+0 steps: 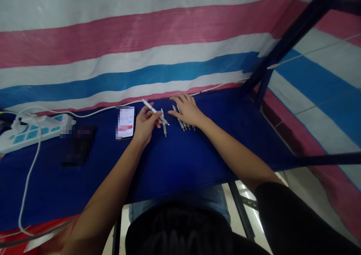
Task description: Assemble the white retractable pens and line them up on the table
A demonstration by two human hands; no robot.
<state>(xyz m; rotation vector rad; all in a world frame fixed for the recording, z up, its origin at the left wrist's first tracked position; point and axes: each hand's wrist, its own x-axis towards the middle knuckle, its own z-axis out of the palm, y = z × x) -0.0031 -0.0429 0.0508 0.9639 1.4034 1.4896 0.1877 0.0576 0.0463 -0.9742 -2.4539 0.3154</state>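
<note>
Between the thumb and fingers of my left hand [146, 124] is a white pen [150, 107], tilted with its tip down to the right. A second pen [164, 129] lies on the blue table just beneath that tip. My right hand [187, 110] rests over a small row of similar pens [180, 122], its thumb apart from the fingers. The hand covers part of this row, so some pens are partly hidden.
A phone [125, 122] with a lit screen lies left of my left hand. Farther left are a dark object [80, 144] and a white power strip [36, 131] with cables. A striped sheet [135, 52] hangs behind the table, and a dark frame post [287, 33] stands at right.
</note>
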